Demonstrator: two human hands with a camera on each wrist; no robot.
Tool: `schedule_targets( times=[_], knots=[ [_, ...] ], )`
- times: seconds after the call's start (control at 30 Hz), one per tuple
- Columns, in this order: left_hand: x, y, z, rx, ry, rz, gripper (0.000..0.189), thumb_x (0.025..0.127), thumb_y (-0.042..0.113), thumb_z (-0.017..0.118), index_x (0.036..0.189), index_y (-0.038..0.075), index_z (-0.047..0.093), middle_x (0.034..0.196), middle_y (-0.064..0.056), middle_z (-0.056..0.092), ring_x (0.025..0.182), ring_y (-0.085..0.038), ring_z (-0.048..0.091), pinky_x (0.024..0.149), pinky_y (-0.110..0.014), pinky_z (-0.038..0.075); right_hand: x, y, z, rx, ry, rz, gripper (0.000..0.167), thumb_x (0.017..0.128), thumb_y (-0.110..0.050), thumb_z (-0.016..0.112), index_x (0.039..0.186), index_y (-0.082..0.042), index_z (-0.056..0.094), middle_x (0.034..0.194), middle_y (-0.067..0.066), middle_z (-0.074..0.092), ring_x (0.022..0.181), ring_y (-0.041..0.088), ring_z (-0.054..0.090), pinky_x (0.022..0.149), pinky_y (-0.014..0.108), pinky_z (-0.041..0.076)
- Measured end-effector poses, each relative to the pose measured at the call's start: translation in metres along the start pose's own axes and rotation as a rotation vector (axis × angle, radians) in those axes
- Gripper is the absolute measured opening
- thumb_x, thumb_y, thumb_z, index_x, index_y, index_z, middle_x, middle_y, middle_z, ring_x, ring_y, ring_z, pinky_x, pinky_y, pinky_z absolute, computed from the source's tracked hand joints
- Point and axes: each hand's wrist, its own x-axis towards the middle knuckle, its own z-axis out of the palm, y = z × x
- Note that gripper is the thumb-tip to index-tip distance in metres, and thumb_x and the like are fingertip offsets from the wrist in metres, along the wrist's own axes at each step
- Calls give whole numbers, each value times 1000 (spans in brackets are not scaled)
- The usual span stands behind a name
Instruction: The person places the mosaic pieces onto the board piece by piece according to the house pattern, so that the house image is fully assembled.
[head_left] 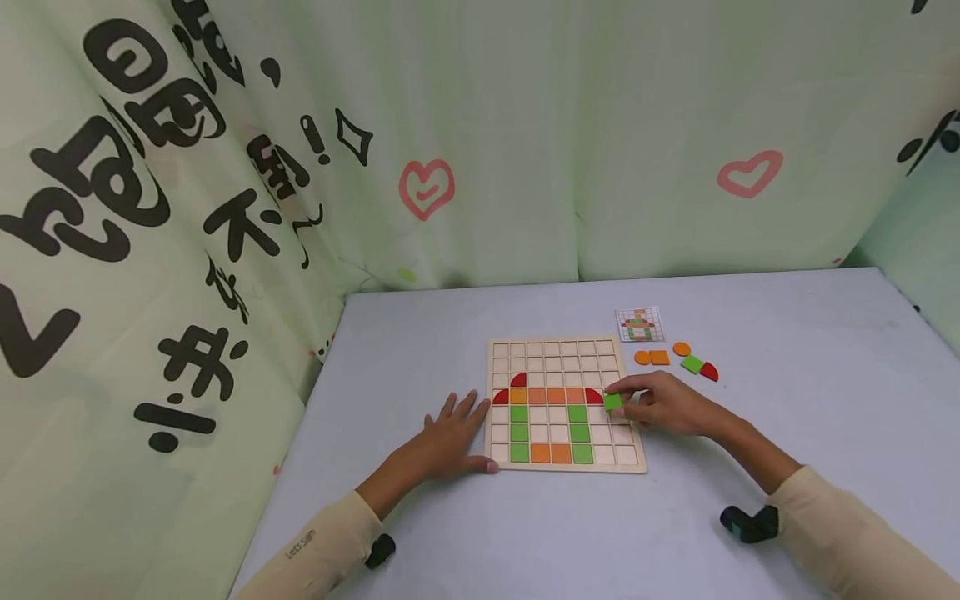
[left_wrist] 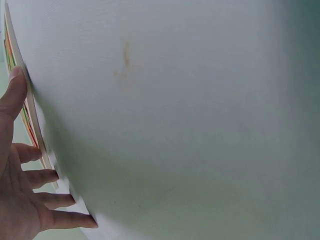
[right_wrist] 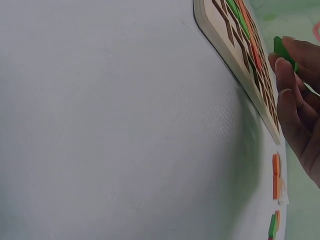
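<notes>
A wooden grid board lies on the table, with green and orange squares and red quarter-circles set in some of its cells. My right hand pinches a green square tile above the board's right side. In the right wrist view this green tile sits between thumb and fingertips, raised off the board. My left hand rests at the board's left edge, fingers spread, thumb at the lower left corner. The left wrist view shows the left hand with straight fingers beside the board's edge.
A small pattern card lies beyond the board's upper right corner. Near it are an orange square, orange circles, a green square and a red quarter-circle. A patterned curtain hangs behind the white table.
</notes>
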Motion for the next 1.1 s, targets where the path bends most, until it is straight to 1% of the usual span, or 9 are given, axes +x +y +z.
schedule_targets(
  times=[0.13,0.23,0.47,0.57,0.73,0.87,0.97,1.03,1.1],
  knots=[
    [0,1,0,0,-2,-3,103,81,65,72,161,20,24,168,-10,21,153,-44,16,108,-74,30,4,-2,3,2,4,9,40,89,-14,76,125,0,66,97,7,59,62,12,58,58,21,49],
    [0,1,-1,-2,2,-2,103,81,64,72,161,20,24,168,-10,21,153,-44,16,108,-74,30,8,-3,5,-15,8,2,37,88,-13,76,123,-3,66,96,6,58,62,11,54,59,20,48],
    [-1,1,-1,7,11,1,102,81,63,73,161,20,25,168,-10,21,153,-44,17,107,-74,31,23,-5,8,-59,24,-29,28,88,-11,76,115,-8,68,95,4,61,74,14,57,66,21,50],
    [0,1,0,7,12,1,103,81,63,73,161,20,24,168,-10,21,153,-44,17,107,-74,31,30,-7,10,-69,40,-37,27,88,-11,76,113,-9,68,93,3,62,76,15,57,65,21,48],
    [0,1,0,8,15,5,103,81,64,72,161,21,24,168,-10,21,153,-44,17,106,-75,31,41,-14,15,-78,72,-26,30,89,-14,76,117,-8,68,93,4,61,74,15,54,61,22,45],
    [0,2,0,12,14,4,103,81,64,72,161,20,24,168,-10,21,153,-44,17,107,-74,31,50,-20,18,-111,85,-14,30,90,-11,73,119,-8,69,94,4,64,80,17,54,64,24,46],
    [0,2,0,8,13,4,103,81,64,73,161,20,24,168,-11,21,153,-44,18,107,-74,31,57,-24,20,-114,77,-10,30,90,-9,71,120,-7,69,93,3,65,84,18,56,67,26,48],
    [-1,2,-1,7,13,4,103,81,63,73,161,20,24,168,-11,21,153,-45,18,106,-74,31,62,-26,22,-97,66,-20,30,90,-7,70,120,-5,69,91,4,66,83,18,57,67,26,49],
    [-1,2,-1,8,14,3,103,81,63,73,161,20,24,168,-11,22,153,-45,18,106,-74,32,67,-29,23,-72,53,-26,30,91,-7,69,120,-4,69,90,4,66,77,17,58,65,26,49]
  ],
)
